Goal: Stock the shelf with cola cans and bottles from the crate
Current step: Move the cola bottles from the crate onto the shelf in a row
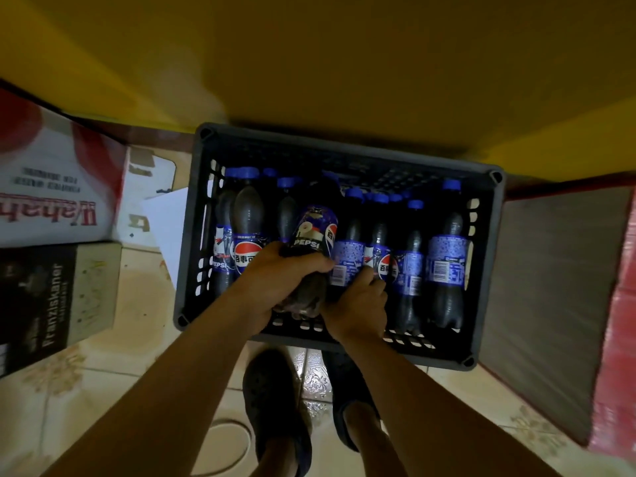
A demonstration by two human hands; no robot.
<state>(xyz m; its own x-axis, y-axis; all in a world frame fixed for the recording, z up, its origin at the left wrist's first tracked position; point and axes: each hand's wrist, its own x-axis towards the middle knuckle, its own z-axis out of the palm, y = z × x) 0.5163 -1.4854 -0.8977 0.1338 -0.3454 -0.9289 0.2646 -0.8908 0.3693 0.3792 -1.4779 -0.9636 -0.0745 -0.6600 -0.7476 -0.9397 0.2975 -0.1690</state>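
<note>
A black crate (pixel 344 146) sits on the tiled floor (pixel 137 373) under a yellow shelf (pixel 344 63), with cardboard boxes (pixel 51 184) on its left and a red carton (pixel 619 304) on its right. Blue-capped cola bottles (pixel 445 263) stand inside. The left hand (pixel 275 280) grips a tilted bottle (pixel 313 232) by its lower body. The right hand (pixel 358 304) curls round a standing bottle (pixel 347 249) beside it.

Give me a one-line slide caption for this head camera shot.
Left hand holds a tilted Pepsi bottle over the black crate while the right hand grips a neighbouring bottle.
</note>
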